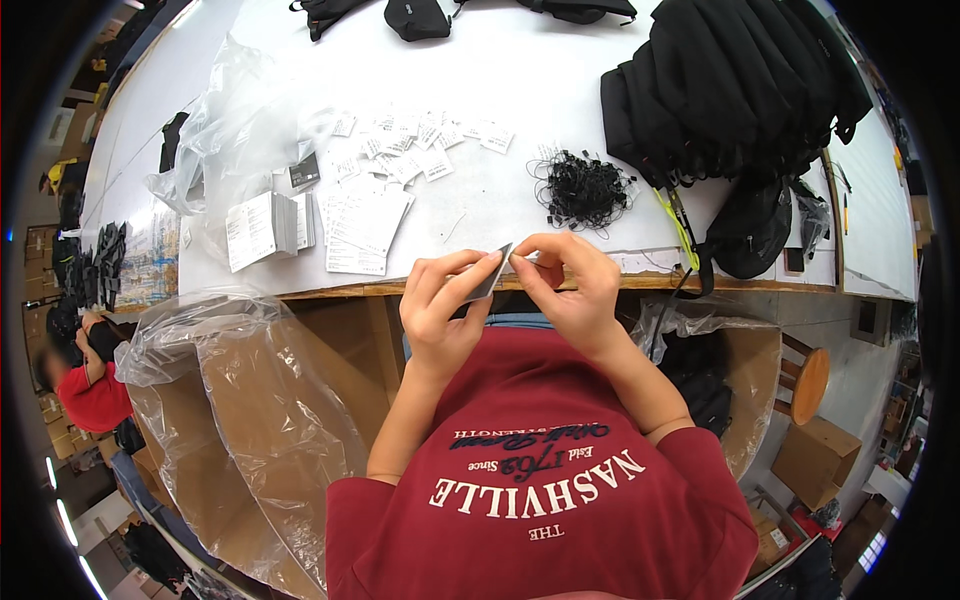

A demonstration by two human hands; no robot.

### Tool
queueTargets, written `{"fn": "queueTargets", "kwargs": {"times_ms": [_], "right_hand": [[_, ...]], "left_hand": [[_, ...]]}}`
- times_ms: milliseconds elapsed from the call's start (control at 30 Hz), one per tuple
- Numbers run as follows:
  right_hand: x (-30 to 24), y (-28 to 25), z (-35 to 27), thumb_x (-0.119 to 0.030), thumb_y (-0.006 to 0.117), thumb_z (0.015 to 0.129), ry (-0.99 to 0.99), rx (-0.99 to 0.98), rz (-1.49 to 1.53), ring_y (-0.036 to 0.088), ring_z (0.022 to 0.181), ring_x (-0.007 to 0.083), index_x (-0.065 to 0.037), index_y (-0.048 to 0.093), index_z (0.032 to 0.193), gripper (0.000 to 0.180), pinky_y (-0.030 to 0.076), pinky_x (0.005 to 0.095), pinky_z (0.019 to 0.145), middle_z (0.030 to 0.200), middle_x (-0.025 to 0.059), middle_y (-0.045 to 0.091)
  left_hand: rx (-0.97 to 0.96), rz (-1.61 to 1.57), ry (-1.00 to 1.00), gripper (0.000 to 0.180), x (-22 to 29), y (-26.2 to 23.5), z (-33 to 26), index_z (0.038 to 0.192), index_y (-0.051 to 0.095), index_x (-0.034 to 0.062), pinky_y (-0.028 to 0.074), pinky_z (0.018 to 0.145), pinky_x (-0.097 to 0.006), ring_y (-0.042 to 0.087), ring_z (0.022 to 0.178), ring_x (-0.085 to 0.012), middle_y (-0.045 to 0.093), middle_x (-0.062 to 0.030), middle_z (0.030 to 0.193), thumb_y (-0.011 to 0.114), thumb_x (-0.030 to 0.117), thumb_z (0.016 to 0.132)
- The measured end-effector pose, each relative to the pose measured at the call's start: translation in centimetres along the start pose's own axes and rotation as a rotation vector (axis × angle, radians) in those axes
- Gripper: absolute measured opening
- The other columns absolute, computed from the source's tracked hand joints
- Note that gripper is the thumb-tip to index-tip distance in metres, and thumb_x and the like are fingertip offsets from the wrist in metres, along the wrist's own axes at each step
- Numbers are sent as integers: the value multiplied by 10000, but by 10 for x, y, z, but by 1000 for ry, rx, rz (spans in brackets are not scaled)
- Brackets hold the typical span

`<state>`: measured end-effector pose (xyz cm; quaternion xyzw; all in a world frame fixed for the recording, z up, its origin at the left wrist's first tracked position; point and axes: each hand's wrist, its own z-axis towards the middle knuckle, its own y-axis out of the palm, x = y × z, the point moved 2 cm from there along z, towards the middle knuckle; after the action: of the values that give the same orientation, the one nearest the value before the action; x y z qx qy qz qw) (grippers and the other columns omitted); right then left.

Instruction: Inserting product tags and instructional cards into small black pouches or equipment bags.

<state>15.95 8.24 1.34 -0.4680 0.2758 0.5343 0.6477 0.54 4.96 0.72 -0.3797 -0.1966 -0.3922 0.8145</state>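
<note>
Tag [492,272] pinched between both hands' fingertips [502,256]

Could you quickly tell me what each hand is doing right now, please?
Left hand: closed on a small grey card tag, pinched between thumb and fingers.
Right hand: fingertips pinched at the tag's top edge; anything held there is too small to tell.

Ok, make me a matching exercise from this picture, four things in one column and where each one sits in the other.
Things:
1. small tag
2. tangle of black strings
3. black bags
4. plastic-lined box

Places:
A. heaped at the table's far right
B. below the table edge, on the left
C. pinched between both hands
D. on the white table, just beyond the hands

Pairs: 1-C, 2-D, 3-A, 4-B
</note>
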Motion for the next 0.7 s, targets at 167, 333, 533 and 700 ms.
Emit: {"fn": "queueTargets", "kwargs": {"times_ms": [167, 333, 533, 700], "right_hand": [[-1, 0, 3, -36, 725, 772, 9, -6, 69, 485, 488, 81, -41, 652, 863, 117, 372, 217, 446, 607, 24, 528], [-2, -6, 6, -45, 734, 767, 153, -42, 211, 483, 497, 65, -38, 654, 861, 123, 375, 211, 465, 598, 25, 547], [-3, -14, 0, -51, 720, 779, 191, -332, 250, 498, 517, 62, -35, 674, 836, 75, 385, 214, 484, 619, 29, 595], [8, -11, 0, -89, 711, 804, 260, -428, 263, 476, 502, 53, -35, 652, 848, 91, 374, 221, 474, 583, 19, 574]], "left_hand": [[40, -259, -187, 335, -1, 7, -5, 992, 697, 53, 505, 664, -262, 631, 763, -182, 654, -83, 888, 725, -92, 691], [9, -334, -202, 253, -2, 2, -6, 983, 692, 20, 498, 655, -243, 635, 767, -172, 653, -99, 873, 713, -57, 742], [-420, -983, -596, 415, -29, 2, -16, 931, 632, -43, 439, 731, -244, 547, 788, -129, 612, -72, 889, 433, 315, 999], [-508, -907, -669, 94, -28, 5, -15, 901, 588, -10, 409, 712, -209, 509, 779, -68, 575, -9, 855, 553, 71, 933]]}}
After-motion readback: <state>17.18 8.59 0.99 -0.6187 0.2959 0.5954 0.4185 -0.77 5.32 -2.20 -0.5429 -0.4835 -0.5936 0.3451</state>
